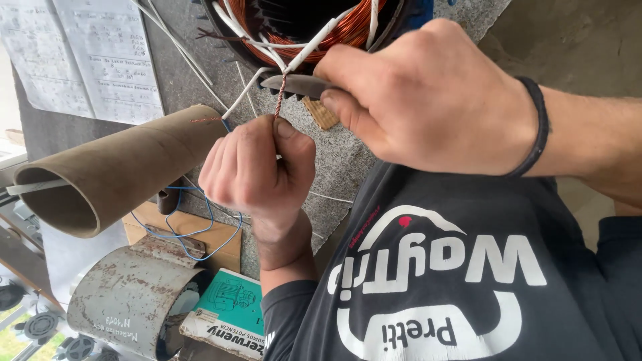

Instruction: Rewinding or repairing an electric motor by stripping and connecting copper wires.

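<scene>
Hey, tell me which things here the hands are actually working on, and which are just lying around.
In use:
left hand pinching twisted wire
right hand holding grey tool
copper coil

Lying about:
cardboard tube
rusty metal cylinder
green booklet
blue wire
paper sheets

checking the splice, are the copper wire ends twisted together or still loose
Twisted together: the thin copper wire strands form one tight spiral between the left hand and the grey metal tool.
</scene>
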